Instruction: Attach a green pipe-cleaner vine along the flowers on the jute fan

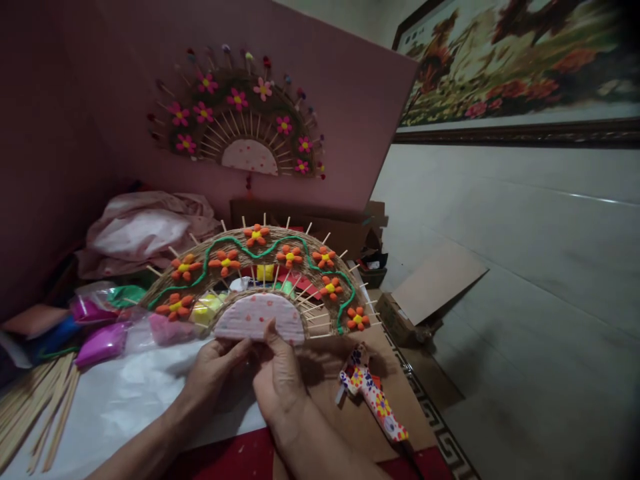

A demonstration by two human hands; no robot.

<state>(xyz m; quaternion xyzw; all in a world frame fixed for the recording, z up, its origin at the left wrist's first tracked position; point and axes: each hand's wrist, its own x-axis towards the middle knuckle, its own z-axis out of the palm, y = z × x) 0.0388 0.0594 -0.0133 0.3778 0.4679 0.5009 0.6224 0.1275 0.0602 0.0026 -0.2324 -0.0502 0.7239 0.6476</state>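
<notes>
At the frame's centre we held the woven fan (273, 248), forearms angled in from the bottom edge. Our left hand (215, 363) and right hand (280, 377) had fingers clamped on its pale half-disc's (257, 312) lower edge, right thumb (275, 337) pointing upward.

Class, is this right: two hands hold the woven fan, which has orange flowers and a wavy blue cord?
Not quite: in the head view, the wavy cord is green, not blue. The left hand and right hand do hold the woven fan, and its flowers are orange.
</notes>
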